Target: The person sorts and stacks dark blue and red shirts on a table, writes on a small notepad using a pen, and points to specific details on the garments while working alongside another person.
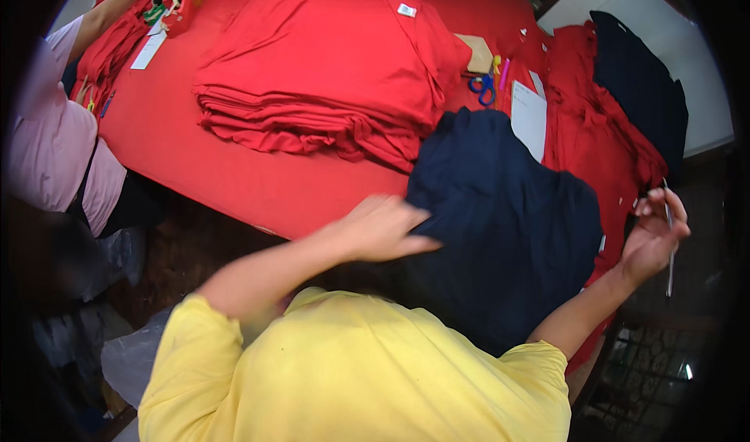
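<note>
Navy cloth (508, 223) under flat left hand (383, 229); right hand (652, 239) pinches rod (669, 246).

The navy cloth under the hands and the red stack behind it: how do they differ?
The navy cloth is dark blue, the red stack bright red. The navy cloth lies as one spread piece under the left hand; the red stack is many folded layers, untouched. Both lie on the red table.
</note>
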Demonstrator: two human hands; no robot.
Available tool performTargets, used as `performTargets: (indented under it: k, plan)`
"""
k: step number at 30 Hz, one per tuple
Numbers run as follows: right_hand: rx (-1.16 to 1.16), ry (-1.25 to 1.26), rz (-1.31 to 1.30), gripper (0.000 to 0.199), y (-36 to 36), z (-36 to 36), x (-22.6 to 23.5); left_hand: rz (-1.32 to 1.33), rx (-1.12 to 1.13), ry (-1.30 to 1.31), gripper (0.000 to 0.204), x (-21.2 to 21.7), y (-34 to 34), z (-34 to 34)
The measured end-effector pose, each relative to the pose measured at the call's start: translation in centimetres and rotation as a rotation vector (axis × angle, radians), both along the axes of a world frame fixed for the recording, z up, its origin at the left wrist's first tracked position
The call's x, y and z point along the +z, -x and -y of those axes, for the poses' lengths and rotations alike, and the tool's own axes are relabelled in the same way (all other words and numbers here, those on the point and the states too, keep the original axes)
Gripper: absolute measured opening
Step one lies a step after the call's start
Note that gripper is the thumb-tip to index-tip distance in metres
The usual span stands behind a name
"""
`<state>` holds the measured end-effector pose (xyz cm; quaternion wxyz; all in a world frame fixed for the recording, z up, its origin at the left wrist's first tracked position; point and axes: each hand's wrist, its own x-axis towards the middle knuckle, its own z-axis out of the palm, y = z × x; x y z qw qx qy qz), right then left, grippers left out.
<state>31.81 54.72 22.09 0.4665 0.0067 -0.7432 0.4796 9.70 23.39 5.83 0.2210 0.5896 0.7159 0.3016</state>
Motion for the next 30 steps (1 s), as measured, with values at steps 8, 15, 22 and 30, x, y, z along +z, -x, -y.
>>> performTargets:
  k: [8, 15, 22, 30]
  plan:
    - [-0.287, -0.207, -0.06, 0.068, -10.5, 7.3, 2.8, -0.158, -0.133, 0.007, 0.057, 9.9, 0.6, -12.9]
    - [-0.299, -0.136, -0.033, 0.047, -11.4, 9.6, 0.8, -0.212, -0.256, 0.05, 0.032, 11.8, 4.0, -9.2]
    - [0.217, 0.334, 0.159, 0.031, 4.4, 15.6, -7.7, 0.269, -0.025, -0.349, 0.052, 4.6, 1.9, -1.5]
    - [0.226, 0.373, 0.407, 0.024, 11.3, 18.0, -10.3, 0.334, 0.142, -0.414, 0.06, 2.3, 1.0, 1.0]
